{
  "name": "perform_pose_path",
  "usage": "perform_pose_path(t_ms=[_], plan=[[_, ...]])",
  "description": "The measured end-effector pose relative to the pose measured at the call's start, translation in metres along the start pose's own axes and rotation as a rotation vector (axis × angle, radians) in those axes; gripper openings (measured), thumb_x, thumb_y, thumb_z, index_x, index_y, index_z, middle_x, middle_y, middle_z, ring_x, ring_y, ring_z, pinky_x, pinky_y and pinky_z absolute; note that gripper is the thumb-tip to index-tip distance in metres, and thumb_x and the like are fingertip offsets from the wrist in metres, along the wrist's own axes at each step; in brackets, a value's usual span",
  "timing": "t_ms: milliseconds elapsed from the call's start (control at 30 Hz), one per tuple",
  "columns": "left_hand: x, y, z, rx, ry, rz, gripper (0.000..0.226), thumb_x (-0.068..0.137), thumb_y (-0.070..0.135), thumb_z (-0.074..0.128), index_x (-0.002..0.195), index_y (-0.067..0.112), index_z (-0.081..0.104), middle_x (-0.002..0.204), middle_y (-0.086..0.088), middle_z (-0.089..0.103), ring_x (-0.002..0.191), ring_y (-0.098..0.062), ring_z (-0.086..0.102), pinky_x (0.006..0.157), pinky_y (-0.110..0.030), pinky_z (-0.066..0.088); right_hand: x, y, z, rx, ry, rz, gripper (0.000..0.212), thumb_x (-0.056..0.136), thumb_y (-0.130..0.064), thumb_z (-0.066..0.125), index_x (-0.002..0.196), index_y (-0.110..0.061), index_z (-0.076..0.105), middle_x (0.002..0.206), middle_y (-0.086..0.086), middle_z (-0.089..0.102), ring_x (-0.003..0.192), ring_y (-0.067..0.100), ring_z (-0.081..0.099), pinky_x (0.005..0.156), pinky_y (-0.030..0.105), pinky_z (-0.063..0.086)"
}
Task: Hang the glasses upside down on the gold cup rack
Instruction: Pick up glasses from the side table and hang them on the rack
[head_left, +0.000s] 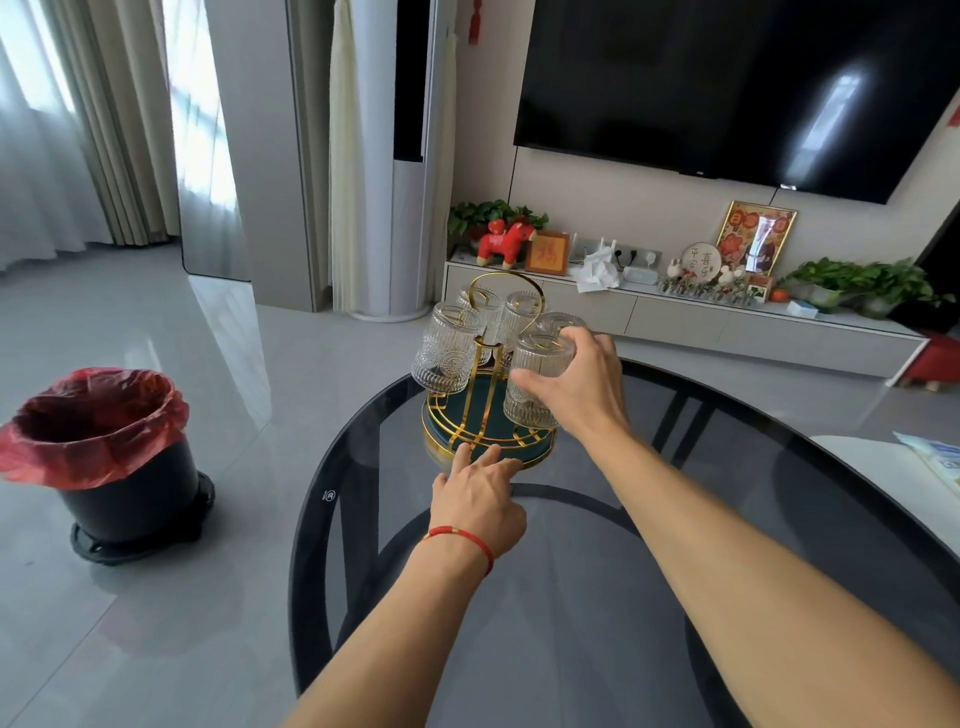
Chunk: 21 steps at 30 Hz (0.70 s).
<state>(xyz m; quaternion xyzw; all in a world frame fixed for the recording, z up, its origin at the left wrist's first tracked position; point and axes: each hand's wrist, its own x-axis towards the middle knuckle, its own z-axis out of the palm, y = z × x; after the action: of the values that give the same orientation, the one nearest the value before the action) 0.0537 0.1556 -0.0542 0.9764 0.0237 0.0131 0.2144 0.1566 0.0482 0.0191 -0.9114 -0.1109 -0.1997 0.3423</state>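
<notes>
The gold cup rack (470, 410) with a round dark green base stands at the far end of the dark glass table (597, 597). Several ribbed clear glasses hang upside down on its arms; one at the front left (445, 349) is fully visible. My right hand (582, 382) grips another ribbed glass (540, 364) upside down at the rack's right side. Whether that glass rests on a peg is hidden by my fingers. My left hand (475, 501), with a red string at the wrist, touches the base's front rim with spread fingers.
A black bin (111, 467) with a red liner stands on the floor to the left. Beyond the table a low TV cabinet (675, 317) carries plants, frames and ornaments. A white object (893, 467) lies at the table's right edge.
</notes>
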Motion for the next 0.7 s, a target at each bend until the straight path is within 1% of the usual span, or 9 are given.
perform_pose_path(t_ms=[67, 167, 267, 333, 467, 533, 633, 667, 700], plan=[[0.0, 0.0, 0.0, -0.002, 0.003, -0.006, 0.053, 0.094, 0.02, 0.059, 0.146, 0.029, 0.052, 0.159, 0.001, 0.041, 0.148, -0.033, 0.024, 0.11, -0.059, 0.037, -0.001, 0.001, -0.001, -0.043, -0.017, -0.032, 0.096, 0.075, -0.052, 0.085, 0.151, -0.011, 0.044, 0.143, 0.011, 0.05, 0.131, 0.027, 0.05, 0.101, 0.033, 0.043], [0.0, 0.001, -0.001, -0.011, -0.008, -0.007, 0.049, 0.095, 0.02, 0.06, 0.143, 0.028, 0.055, 0.159, 0.0, 0.04, 0.148, -0.033, 0.024, 0.11, -0.058, 0.038, -0.004, 0.0, -0.004, -0.075, -0.073, -0.055, 0.106, 0.08, -0.048, 0.084, 0.159, -0.006, 0.027, 0.157, 0.016, 0.04, 0.144, 0.031, 0.04, 0.113, 0.04, 0.037], [-0.001, 0.001, -0.001, -0.032, -0.033, -0.001, 0.049, 0.095, 0.018, 0.06, 0.143, 0.028, 0.055, 0.164, -0.002, 0.033, 0.153, -0.034, 0.018, 0.115, -0.06, 0.033, -0.013, 0.004, -0.01, -0.062, -0.165, -0.085, 0.111, 0.083, -0.043, 0.082, 0.163, -0.008, 0.014, 0.168, 0.014, 0.026, 0.153, 0.03, 0.029, 0.12, 0.041, 0.03], [-0.004, 0.005, 0.0, -0.047, -0.012, 0.022, 0.047, 0.094, 0.015, 0.06, 0.14, 0.025, 0.059, 0.163, -0.005, 0.036, 0.151, -0.033, 0.025, 0.117, -0.054, 0.036, -0.024, 0.011, -0.019, -0.043, -0.202, -0.108, 0.107, 0.087, -0.04, 0.08, 0.164, -0.011, 0.012, 0.17, 0.012, 0.022, 0.154, 0.028, 0.027, 0.12, 0.039, 0.028], [-0.013, 0.02, -0.001, -0.166, 0.12, 0.039, 0.039, 0.091, 0.015, 0.061, 0.129, 0.021, 0.068, 0.139, -0.006, 0.064, 0.129, -0.024, 0.056, 0.105, -0.038, 0.049, -0.06, 0.037, -0.049, -0.066, -0.222, -0.16, 0.08, 0.095, -0.032, 0.071, 0.16, -0.016, 0.027, 0.161, 0.008, 0.036, 0.146, 0.024, 0.04, 0.113, 0.032, 0.033], [-0.021, 0.03, -0.003, -0.268, 0.149, 0.058, 0.042, 0.087, 0.016, 0.062, 0.128, 0.022, 0.07, 0.132, -0.003, 0.069, 0.116, -0.022, 0.065, 0.098, -0.03, 0.05, -0.084, 0.057, -0.067, -0.092, -0.227, -0.181, 0.065, 0.096, -0.027, 0.068, 0.154, -0.016, 0.038, 0.155, 0.005, 0.044, 0.14, 0.022, 0.046, 0.108, 0.029, 0.035], [-0.034, 0.05, -0.001, -0.43, 0.109, 0.12, 0.043, 0.085, 0.02, 0.064, 0.127, 0.03, 0.07, 0.127, 0.006, 0.07, 0.103, -0.009, 0.063, 0.084, -0.011, 0.042, -0.127, 0.098, -0.105, -0.149, -0.231, -0.159, 0.051, 0.096, -0.02, 0.065, 0.144, -0.016, 0.05, 0.144, 0.001, 0.056, 0.136, 0.019, 0.049, 0.107, 0.024, 0.034], [-0.04, 0.058, 0.002, -0.462, 0.05, 0.147, 0.045, 0.085, 0.021, 0.065, 0.128, 0.032, 0.069, 0.124, 0.008, 0.068, 0.107, -0.008, 0.06, 0.084, -0.009, 0.041, -0.147, 0.114, -0.12, -0.174, -0.231, -0.141, 0.048, 0.095, -0.017, 0.065, 0.142, -0.017, 0.052, 0.141, 0.0, 0.059, 0.135, 0.018, 0.049, 0.107, 0.025, 0.036], [-0.045, 0.063, 0.005, -0.476, -0.013, 0.177, 0.047, 0.085, 0.022, 0.066, 0.13, 0.035, 0.066, 0.125, 0.01, 0.065, 0.116, -0.01, 0.058, 0.089, -0.013, 0.041, -0.166, 0.128, -0.134, -0.216, -0.226, -0.145, 0.046, 0.094, -0.015, 0.064, 0.139, -0.017, 0.055, 0.137, -0.001, 0.061, 0.133, 0.017, 0.05, 0.107, 0.028, 0.039]])
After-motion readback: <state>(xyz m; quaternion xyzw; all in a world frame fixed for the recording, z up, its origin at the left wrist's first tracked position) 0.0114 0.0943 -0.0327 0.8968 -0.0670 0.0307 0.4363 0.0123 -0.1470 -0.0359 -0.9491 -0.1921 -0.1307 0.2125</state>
